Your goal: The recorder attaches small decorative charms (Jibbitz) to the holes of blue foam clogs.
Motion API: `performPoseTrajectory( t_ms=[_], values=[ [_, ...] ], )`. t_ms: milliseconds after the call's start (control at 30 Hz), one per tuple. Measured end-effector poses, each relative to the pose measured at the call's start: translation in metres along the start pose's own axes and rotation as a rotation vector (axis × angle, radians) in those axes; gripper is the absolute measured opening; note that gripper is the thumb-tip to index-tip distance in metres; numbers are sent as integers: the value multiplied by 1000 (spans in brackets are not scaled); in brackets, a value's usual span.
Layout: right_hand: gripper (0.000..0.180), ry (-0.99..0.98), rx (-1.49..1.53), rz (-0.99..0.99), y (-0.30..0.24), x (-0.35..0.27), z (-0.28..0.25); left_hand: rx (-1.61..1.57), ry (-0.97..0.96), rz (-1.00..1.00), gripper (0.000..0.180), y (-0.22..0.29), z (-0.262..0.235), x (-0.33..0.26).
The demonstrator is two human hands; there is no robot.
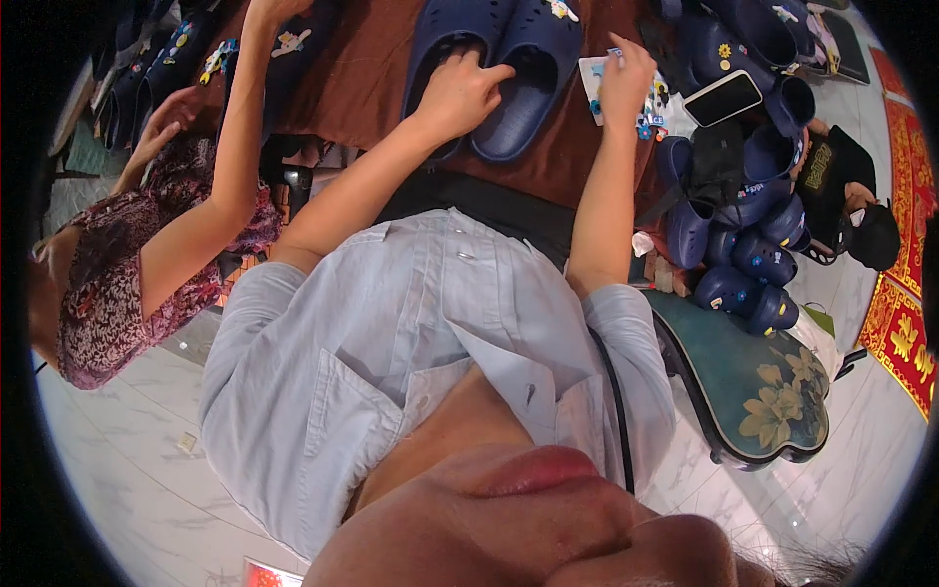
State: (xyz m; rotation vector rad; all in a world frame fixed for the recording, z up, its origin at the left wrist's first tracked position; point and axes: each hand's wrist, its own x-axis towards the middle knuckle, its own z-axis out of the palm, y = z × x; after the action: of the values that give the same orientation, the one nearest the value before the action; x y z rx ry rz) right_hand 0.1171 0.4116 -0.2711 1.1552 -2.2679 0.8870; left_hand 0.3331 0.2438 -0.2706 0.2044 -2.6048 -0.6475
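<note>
A pair of navy clogs lies side by side in front of me, the left clog (425, 39) partly behind my left hand and the right clog (523, 98) with its opening toward me. My left hand (455, 98) is closed on the left clog, its fingers in the opening with their tips hidden, its thumb stretched toward the right clog. A small cartoon charm (561, 10) sits on the right clog's upper. Over a white card (593, 83) with colourful shoe charms (648, 125) is my right hand (626, 83), fingers bent together; whatever they pinch is too small to make out.
Brown cloth (362, 59) covers the table. A phone (723, 99) lies right, beside piled navy clogs (748, 264). At left, a co-worker's arm (230, 166) reaches over more decorated clogs (176, 54). A green flowered stool (753, 382) stands at my right.
</note>
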Motion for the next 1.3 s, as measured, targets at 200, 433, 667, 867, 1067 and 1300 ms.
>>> performPoseTrajectory(
  t_ms=[200, 433, 667, 867, 1067, 1300],
  values=[
    [29, -80, -418, 380, 51, -16, -35, 23, -33, -25, 39, 0, -2, 0],
    [26, -170, -255, 478, 83, -12, -36, 8, 11, 11, 37, 2, 0, 0],
    [20, 84, -3, 532, 39, 5, -32, -8, 39, -1, 35, -1, 3, -2],
    [16, -179, 687, 347, -29, 62, 6, -3, 31, 1, 36, -3, 3, 1],
    [11, -512, 763, 244, -77, 119, 69, -36, -1, -3, 37, -3, 4, 3],
    [13, -626, 455, 280, -83, 123, 112, -65, 12, -1, 37, -6, 8, 1]
  ],
)
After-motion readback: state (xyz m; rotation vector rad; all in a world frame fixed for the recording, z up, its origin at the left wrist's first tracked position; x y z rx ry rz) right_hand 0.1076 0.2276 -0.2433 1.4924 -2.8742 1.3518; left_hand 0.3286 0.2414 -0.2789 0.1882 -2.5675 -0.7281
